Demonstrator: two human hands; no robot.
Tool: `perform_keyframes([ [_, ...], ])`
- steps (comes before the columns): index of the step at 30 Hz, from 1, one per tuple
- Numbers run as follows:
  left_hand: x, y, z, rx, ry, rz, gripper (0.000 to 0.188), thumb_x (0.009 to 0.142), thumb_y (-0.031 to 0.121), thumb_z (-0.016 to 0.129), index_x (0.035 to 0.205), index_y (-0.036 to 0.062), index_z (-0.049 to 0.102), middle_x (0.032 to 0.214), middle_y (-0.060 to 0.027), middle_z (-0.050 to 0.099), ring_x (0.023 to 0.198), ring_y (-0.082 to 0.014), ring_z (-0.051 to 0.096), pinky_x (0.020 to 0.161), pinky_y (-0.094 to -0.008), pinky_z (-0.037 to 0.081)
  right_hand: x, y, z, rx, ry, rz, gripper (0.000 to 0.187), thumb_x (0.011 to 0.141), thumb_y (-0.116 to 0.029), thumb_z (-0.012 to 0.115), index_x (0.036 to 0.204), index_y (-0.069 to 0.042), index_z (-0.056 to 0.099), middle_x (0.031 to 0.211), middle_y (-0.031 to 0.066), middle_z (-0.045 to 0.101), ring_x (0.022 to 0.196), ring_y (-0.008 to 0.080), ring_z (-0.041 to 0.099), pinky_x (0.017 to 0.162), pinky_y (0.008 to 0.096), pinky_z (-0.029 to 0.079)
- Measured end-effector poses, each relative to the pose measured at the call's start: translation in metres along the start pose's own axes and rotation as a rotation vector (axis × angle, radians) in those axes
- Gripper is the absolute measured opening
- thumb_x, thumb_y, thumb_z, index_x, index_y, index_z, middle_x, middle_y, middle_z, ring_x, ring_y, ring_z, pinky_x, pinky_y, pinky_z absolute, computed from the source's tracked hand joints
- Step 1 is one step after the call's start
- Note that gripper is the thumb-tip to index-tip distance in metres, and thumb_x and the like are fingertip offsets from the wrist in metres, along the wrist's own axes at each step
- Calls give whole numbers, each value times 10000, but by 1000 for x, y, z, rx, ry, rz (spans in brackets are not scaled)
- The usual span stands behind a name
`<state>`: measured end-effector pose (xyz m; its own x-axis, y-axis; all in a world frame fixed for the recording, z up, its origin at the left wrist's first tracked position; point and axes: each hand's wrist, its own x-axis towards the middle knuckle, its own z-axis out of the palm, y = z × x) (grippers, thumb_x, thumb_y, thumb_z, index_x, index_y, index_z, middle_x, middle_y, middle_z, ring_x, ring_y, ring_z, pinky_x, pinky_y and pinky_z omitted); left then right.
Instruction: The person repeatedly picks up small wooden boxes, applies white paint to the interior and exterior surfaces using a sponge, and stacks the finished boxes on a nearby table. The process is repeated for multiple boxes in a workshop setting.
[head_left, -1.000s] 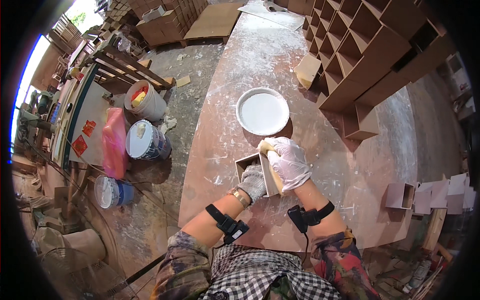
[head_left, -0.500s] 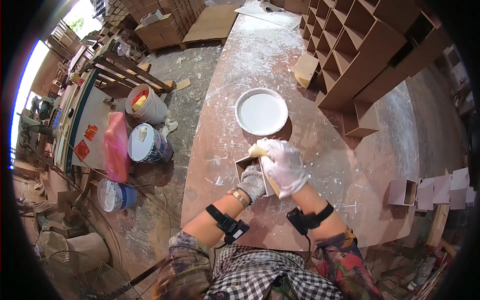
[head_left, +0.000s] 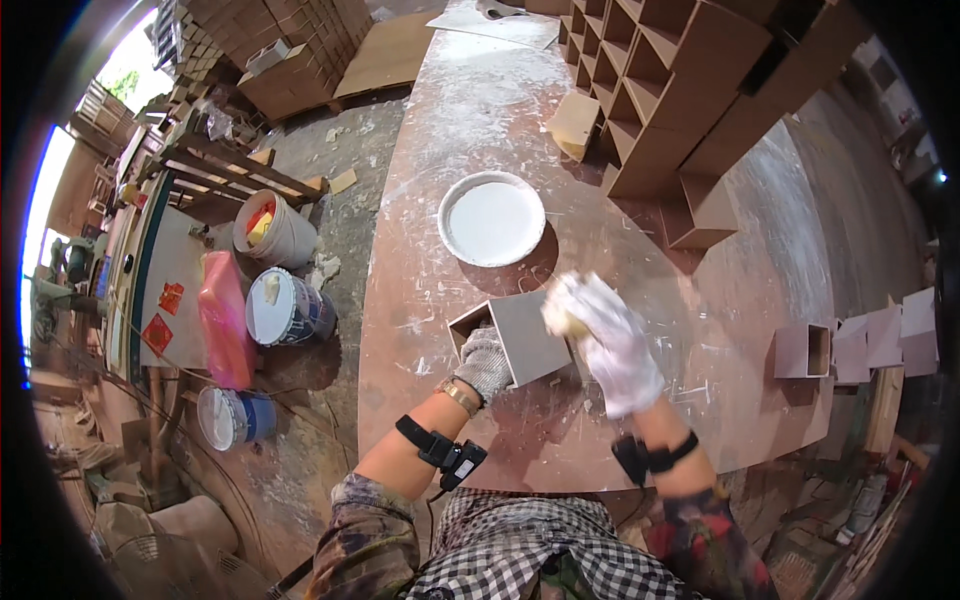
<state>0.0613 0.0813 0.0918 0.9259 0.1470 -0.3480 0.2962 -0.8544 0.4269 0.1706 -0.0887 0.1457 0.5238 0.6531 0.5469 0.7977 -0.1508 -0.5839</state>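
A small open-ended box (head_left: 536, 338), pale grey on its outer side and brown at the opening, is held just over the table in front of me. My left hand (head_left: 484, 364), in a grey knit glove, reaches into the opening and grips the box from inside; its fingertips are hidden. Wearing a white glove, my right hand (head_left: 612, 350) is closed around a pale yellow sponge (head_left: 553, 312), beside the box's right edge. Beyond the box stands a round white basin (head_left: 444, 236) holding white paint-like liquid (head_left: 495, 222).
Brown open boxes (head_left: 690, 90) are stacked at the far right of the table (head_left: 420, 290), with a yellow foam block (head_left: 575, 125) alongside. Several pale grey boxes (head_left: 800, 352) line the right edge. On the floor at left stand paint buckets (head_left: 290, 308) and pink plastic (head_left: 223, 320).
My right hand with the sponge has moved right, from the box's top edge to beyond its right side. The box has turned, so its pale broad face now shows.
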Motion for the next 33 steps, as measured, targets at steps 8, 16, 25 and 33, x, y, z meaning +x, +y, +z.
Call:
perform_keyframes([
  [8, 4, -30, 38, -98, 217, 106, 438, 801, 396, 662, 1076, 55, 656, 917, -189, 687, 814, -334, 674, 655, -434, 530, -11, 13, 50, 197, -64, -13, 408, 664, 105, 547, 1005, -77, 677, 1065, 100, 694, 1124, 341, 612, 979, 443, 477],
  [16, -2, -30, 31, 13, 195, 118, 423, 843, 364, 621, 1130, 55, 640, 1037, -212, 662, 890, -345, 663, 732, -433, 540, -83, -25, -12, 476, -132, 79, 267, 710, 42, 619, 934, -91, 678, 1076, 91, 692, 1114, 329, 629, 919, 437, 497],
  [25, 10, -41, 55, -119, 401, 225, 391, 858, 370, 601, 1094, 62, 647, 1001, -169, 684, 942, -316, 655, 823, -432, 520, 40, 16, 38, 255, -201, -162, 539, 659, 46, 610, 1143, -182, 669, 1283, 136, 604, 1208, 304, 557, 975, 407, 419],
  [33, 9, -49, 76, -543, 320, 311, 389, 894, 349, 542, 1148, 62, 610, 1168, -140, 626, 1078, -267, 571, 955, -415, 439, -24, -13, 28, 369, -288, -189, 471, 678, 16, 646, 1110, -172, 673, 1203, 74, 658, 1184, 303, 581, 1042, 434, 427],
])
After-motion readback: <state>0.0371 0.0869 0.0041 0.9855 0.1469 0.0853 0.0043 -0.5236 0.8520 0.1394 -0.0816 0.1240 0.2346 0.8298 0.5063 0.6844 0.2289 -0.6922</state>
